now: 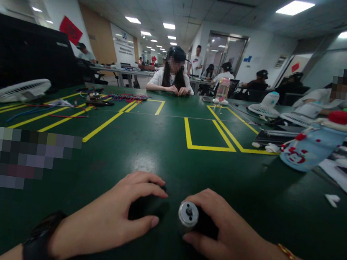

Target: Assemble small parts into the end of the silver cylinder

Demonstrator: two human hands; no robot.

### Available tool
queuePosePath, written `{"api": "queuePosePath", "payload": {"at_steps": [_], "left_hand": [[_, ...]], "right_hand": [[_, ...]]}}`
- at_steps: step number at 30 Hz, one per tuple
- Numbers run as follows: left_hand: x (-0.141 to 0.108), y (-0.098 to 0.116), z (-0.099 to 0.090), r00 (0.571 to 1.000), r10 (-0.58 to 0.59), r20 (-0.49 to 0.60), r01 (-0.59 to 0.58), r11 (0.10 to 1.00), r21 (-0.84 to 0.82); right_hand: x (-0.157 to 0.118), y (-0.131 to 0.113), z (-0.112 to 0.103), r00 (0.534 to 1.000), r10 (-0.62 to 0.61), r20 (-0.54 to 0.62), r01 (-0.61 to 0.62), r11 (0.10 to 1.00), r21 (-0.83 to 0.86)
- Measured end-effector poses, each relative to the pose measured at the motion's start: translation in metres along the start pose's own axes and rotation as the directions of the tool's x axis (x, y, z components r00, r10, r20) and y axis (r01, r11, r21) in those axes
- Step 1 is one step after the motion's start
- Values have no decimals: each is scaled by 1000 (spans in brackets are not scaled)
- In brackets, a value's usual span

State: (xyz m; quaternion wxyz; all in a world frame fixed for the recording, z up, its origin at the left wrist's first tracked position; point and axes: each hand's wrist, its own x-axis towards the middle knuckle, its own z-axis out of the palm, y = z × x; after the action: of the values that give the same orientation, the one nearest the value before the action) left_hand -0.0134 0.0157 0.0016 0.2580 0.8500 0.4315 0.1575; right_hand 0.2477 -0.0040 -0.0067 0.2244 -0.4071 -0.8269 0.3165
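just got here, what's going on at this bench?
The right hand grips a metal cylinder, its end with a central shaft facing the camera. The left hand is open beside it, fingers curved, holding nothing. Both are over the green table. Further off lie wires at left and a blue bottle stands at right.

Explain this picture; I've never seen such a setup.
There is no robot, just a person's bare hands, filmed by a camera worn on that person's head, looking forward and down. The right hand holds a silvery, round-ended metal cylinder between thumb and fingers. The left hand, with a black wristwatch, is open and holds nothing. On the dark green table, marked with yellow lines, thin red and blue wires lie at left and a light blue bottle with a red top stands at right.
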Motion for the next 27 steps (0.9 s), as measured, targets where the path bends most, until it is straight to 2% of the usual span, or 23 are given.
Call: {"api": "queuePosePath", "payload": {"at_steps": [4,8,13,17,22,27], "left_hand": [[-1,-3,2,999,10,34,-11,1000,24],[-1,-1,4,999,29,15,-29,1000,6],[9,22,7,992,71,-106,-84,988,-126],[17,41,11,980,82,-179,-109,984,-144],[18,44,14,974,61,-219,-106,973,-204],[15,41,8,956,73,-284,-147,957,-249]], "right_hand": [[0,0,0,1000,7,14,-7,1000,8],[0,-2,-1,1000,15,11,-15,1000,3],[1,-4,-1,1000,17,12,-17,1000,-21],[1,-2,1,1000,-19,-1,19,1000,-18],[2,1,3,999,-37,4,37,999,-25],[0,1,3,1000,-31,-3,31,999,-13]]}}
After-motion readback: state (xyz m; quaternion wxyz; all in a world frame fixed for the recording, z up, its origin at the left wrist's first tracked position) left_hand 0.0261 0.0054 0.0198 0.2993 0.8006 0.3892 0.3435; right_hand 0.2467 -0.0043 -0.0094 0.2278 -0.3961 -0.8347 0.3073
